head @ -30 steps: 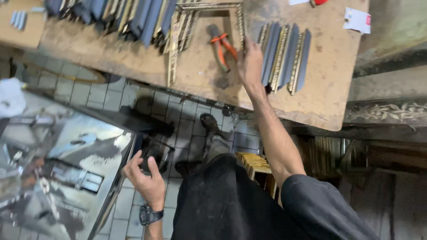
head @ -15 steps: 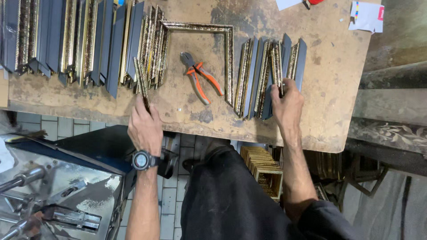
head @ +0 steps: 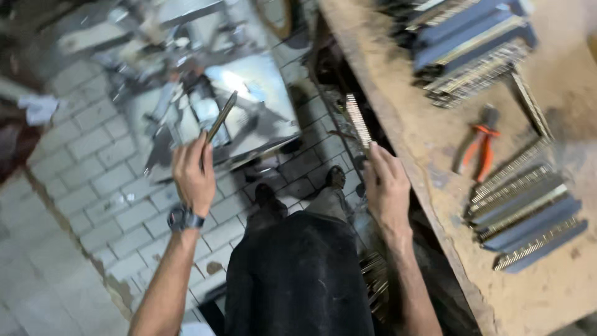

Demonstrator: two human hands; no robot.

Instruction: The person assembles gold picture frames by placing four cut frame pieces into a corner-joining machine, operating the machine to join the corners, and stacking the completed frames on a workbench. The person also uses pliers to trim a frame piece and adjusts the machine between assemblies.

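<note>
Hands are off the bench now: half a second ago both rested on the benchtop among the frame pieces, and each now holds a strip over the floor. View has swung too, so the bench (head: 435, 149) runs down the right side of the frame instead of across the top.

Left hand (head: 194, 177) sits left of centre, back toward the camera, watch (head: 184, 218) on the wrist, forearm rising from the bottom edge. Fingers are curled together around the lower end of a thin dark strip (head: 222, 116). Its long axis is diagonal, free end pointing to the upper right, over the tiled floor (head: 93, 180) and the shiny metal sheet (head: 249, 93) in the upper middle.

Right hand (head: 387, 186) is centre right, just beside the bench edge, forearm coming up from the bottom. Fingers are close together, pinching the lower end of a ribbed light strip (head: 357, 121). Exact grip is blurred. This strip stands nearly vertical in the frame, leaning slightly left, free end pointing up, alongside the bench edge.

Orange-handled pliers (head: 476, 146) lie on the bench at right, well apart from both hands. Stacked frame pieces (head: 528, 211) lie at lower right of the bench, and another stack (head: 472, 50) at the upper right. Dark trousers (head: 298, 274) fill the bottom centre, shoes above them on the tiles.
</note>
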